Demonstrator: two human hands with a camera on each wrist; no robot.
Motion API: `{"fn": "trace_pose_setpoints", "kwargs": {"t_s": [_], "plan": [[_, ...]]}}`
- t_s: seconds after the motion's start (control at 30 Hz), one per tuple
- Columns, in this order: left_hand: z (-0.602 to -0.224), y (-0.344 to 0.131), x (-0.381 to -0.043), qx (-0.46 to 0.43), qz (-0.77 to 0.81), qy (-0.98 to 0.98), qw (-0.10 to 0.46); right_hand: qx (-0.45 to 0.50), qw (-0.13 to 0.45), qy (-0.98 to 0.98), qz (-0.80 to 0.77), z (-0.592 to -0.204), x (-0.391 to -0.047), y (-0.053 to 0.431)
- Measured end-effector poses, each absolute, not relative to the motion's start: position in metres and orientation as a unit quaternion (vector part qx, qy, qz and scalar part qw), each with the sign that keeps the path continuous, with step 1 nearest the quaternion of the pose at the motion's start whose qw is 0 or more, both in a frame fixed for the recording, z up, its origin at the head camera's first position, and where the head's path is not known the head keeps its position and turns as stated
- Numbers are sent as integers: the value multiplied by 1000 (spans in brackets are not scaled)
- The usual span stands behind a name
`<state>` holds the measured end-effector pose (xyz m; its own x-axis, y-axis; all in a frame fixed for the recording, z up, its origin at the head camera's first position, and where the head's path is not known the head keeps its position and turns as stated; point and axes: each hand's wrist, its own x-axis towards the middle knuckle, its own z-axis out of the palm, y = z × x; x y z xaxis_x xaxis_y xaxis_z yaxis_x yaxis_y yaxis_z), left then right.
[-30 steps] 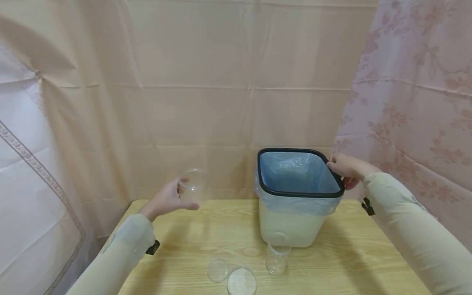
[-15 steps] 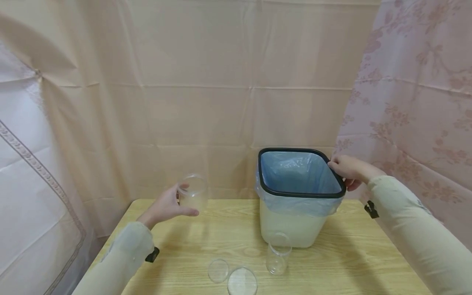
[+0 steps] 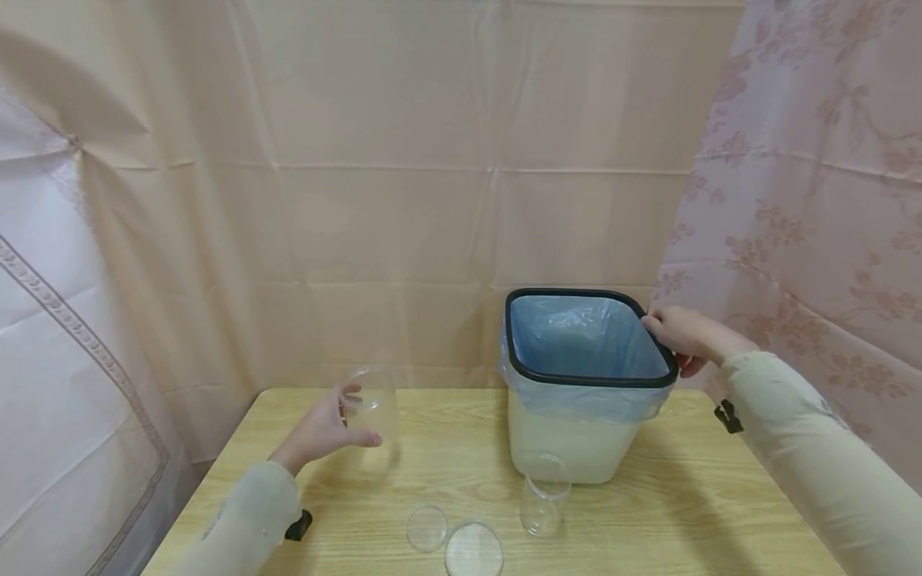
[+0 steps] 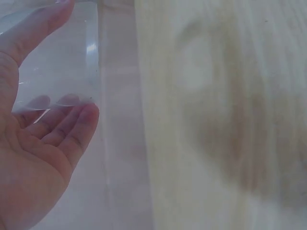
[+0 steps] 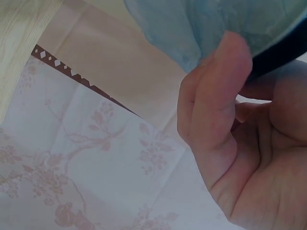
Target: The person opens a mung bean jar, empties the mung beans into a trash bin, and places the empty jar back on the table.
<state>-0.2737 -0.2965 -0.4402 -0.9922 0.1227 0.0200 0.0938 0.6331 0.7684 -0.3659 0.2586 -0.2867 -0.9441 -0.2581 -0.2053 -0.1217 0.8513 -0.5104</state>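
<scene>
My left hand (image 3: 324, 430) grips a clear plastic cup (image 3: 378, 404) above the far left part of the table, thumb on the near side. In the left wrist view the fingers curl round the cup (image 4: 62, 62), and a shadow falls on the wood. My right hand (image 3: 693, 336) pinches the right side of the black rim (image 3: 594, 380) of a cream trash can (image 3: 569, 440). A blue plastic bag (image 3: 576, 336) lines the can and folds over its outside. In the right wrist view the fingers (image 5: 216, 91) curl over the bag and rim.
A second clear cup (image 3: 542, 512) stands in front of the trash can. Two clear round pieces, a smaller disc (image 3: 426, 529) and a larger one (image 3: 473, 552), lie near the wooden table's (image 3: 446, 448) front. Beige cloth (image 3: 396, 200) hangs behind; floral cloth (image 3: 828, 200) hangs at right.
My left hand has come down and slightly left with the clear cup, nearer the table. The right hand keeps its grip on the trash can's rim.
</scene>
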Motion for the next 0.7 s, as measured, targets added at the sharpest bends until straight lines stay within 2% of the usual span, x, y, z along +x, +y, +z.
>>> {"fn": "trace_pose_setpoints", "kwargs": {"t_s": [0.4, 0.7], "plan": [[-484, -298, -268, 59, 413, 909, 16, -87, 116, 959, -245, -291, -363, 256], [-495, -296, -268, 42, 416, 908, 13, -91, 75, 972, -202, -298, -360, 254]]}}
